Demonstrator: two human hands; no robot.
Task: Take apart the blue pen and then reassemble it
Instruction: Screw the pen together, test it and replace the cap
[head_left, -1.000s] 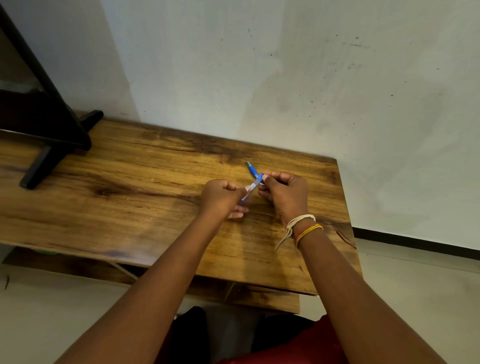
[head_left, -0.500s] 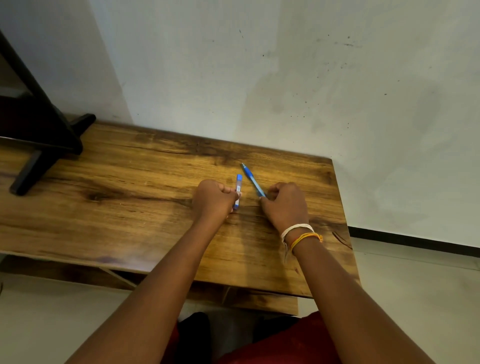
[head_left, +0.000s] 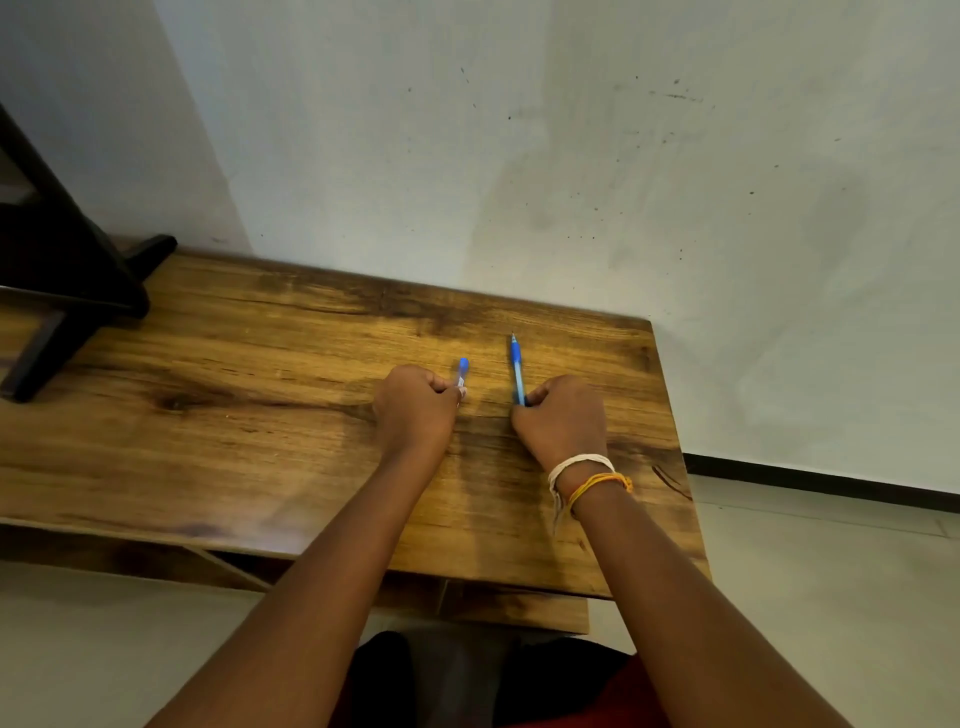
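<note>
Pen halves sit apart, one in each of my fists, both low on the wooden table (head_left: 260, 395). My left hand (head_left: 415, 410) is clenched around the cap (head_left: 462, 375), whose blue end pokes out toward twelve o'clock. My right hand (head_left: 563, 421) grips the barrel (head_left: 517, 376) by its rear end; the tip points toward twelve o'clock, leaning slightly toward eleven. The barrel lies at three o'clock of the cap, near it without touching. Thread bands (head_left: 587, 475) circle my right wrist. A black stand (head_left: 67, 291) sits at the table's ten o'clock corner.
</note>
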